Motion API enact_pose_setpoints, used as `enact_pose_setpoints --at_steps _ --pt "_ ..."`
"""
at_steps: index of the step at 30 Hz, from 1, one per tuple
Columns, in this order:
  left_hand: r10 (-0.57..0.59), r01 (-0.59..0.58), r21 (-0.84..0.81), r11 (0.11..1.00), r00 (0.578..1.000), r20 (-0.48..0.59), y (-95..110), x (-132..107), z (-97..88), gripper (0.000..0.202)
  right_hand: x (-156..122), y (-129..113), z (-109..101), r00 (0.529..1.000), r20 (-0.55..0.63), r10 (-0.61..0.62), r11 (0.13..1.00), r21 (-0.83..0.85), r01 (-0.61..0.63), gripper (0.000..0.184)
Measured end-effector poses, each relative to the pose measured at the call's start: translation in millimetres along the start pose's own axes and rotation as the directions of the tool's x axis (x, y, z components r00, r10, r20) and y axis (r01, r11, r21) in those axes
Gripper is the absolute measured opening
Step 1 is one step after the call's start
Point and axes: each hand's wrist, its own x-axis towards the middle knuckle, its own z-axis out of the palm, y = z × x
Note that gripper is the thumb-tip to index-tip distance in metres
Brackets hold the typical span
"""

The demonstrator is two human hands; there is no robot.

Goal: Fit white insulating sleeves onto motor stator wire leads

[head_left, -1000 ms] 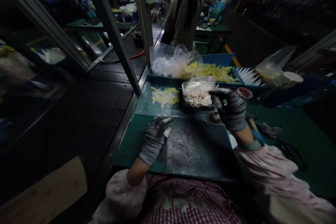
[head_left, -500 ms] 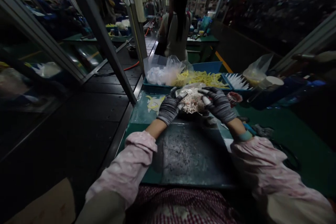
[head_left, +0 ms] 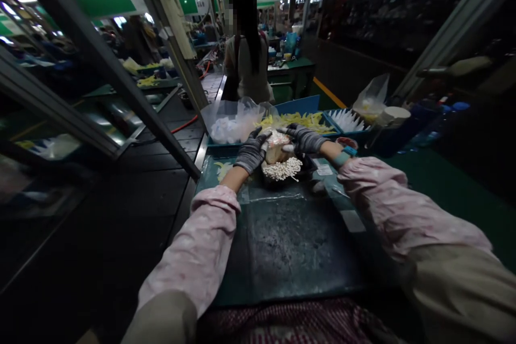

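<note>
Between my two gloved hands is a bundle of pale bead-tipped stems (head_left: 276,152), its top partly under clear plastic. My left hand (head_left: 252,151) grips the bundle's left side, fingers curved and thumb pressed on it. My right hand (head_left: 305,140) closes on the right side, with white-tipped fingers against it. Just below lies a cluster of loose cream bead-tipped stems (head_left: 282,169) in a dark tray (head_left: 309,167). The exact kind of these stems is hard to tell. Left of my left hand, yellow and white flat cut pieces (head_left: 222,171) lie on the bench.
Behind the hands stand blue trays with bagged white pieces (head_left: 231,123), yellow strips (head_left: 300,121) and white spiky pieces (head_left: 349,120). A white cup (head_left: 395,115) stands at right. A metal post (head_left: 177,37) rises at left. Another person (head_left: 250,59) is further ahead.
My hands have lifted the bundle back and tipped it up, so its lower side shows. The cream cluster in the dark tray is now visible beneath. The view has shifted.
</note>
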Motion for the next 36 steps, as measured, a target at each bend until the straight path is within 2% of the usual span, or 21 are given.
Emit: enact_pose_setpoints --at_steps 4,9,13,18,21,24,25,27,29,30,31,33,36 --pt "-0.027 0.027 0.002 1.0 0.999 0.025 -2.1 12.9 3.7 0.059 20.8 5.7 2.0 1.0 0.027 0.013 1.0 -0.007 -0.013 0.056" --pt "-0.125 0.125 -0.025 0.992 0.992 0.001 -11.2 30.2 7.4 0.051 38.3 9.7 1.3 0.999 0.048 0.019 1.0 0.001 -0.019 0.037" --pt "-0.182 0.18 -0.056 0.982 0.982 -0.04 -22.6 30.5 10.3 0.043 51.3 3.4 2.9 0.997 0.075 0.023 0.999 0.029 -0.025 0.033" --pt "-0.161 0.154 -0.078 0.985 0.983 -0.091 -30.9 14.7 14.6 0.045 51.9 -5.9 11.3 0.999 0.035 0.014 0.999 0.045 -0.016 0.038" --pt "-0.133 0.123 -0.083 0.989 0.982 -0.132 -31.4 6.9 11.6 0.05 32.1 -5.6 6.9 0.999 -0.031 0.022 0.998 0.059 -0.02 0.057" --pt "-0.114 0.097 -0.084 0.992 0.966 -0.233 -28.8 -8.2 -0.7 0.055 -9.0 -3.3 -5.5 0.99 -0.138 0.032 0.998 0.062 -0.023 0.067" --pt "-0.083 0.064 -0.077 0.995 0.955 -0.284 -26.6 -16.8 -5.7 0.055 -26.9 -3.3 -8.6 0.987 -0.162 0.021 0.998 0.064 -0.011 0.069" --pt "0.08 -0.094 -0.027 0.995 0.941 -0.33 -19.2 -39.3 -13.8 0.059 -64.5 -6.1 -8.3 0.987 -0.153 -0.043 0.995 0.079 0.055 0.078" --pt "0.327 -0.322 0.063 0.945 0.919 -0.22 -8.3 -64.4 -15.2 0.071 -96.4 -12.4 2.3 0.983 -0.113 -0.143 0.982 0.11 0.155 0.097" --pt "0.41 -0.398 0.111 0.911 0.903 -0.129 -2.1 -75.9 -12.5 0.079 -107.5 -16.6 11.1 0.975 -0.108 -0.194 0.97 0.123 0.207 0.103" --pt "0.438 -0.427 0.163 0.89 0.898 -0.039 3.8 -85.5 -7.7 0.087 -114.6 -21.1 21.2 0.969 -0.115 -0.219 0.965 0.124 0.232 0.107" --pt "0.368 -0.371 0.275 0.887 0.928 0.063 13.2 -97.6 5.7 0.098 -116.7 -29.7 42.5 0.968 -0.153 -0.2 0.971 0.104 0.217 0.111" --pt "0.203 -0.21 0.352 0.912 0.977 0.057 16.7 -98.0 23.7 0.088 -100.3 -37.6 66.3 0.971 -0.223 -0.086 0.991 0.084 0.107 0.102"
